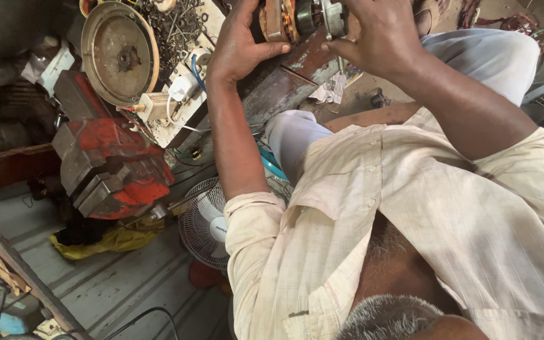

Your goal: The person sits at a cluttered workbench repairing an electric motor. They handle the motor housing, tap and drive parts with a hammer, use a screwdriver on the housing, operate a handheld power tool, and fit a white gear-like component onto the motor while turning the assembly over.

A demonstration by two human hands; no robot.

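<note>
Head view: we see cluttered workshop, worn metal bench under hands. Red vise below left hand, round metal disc beside it, small white fan lower, near floor.

Left hand raised, fingers curled around motor side. Right hand closed over other end, fingers bent.

Small electric motor between both hands, at top edge: copper-brown winding, grey metal end, partly hidden.
</note>
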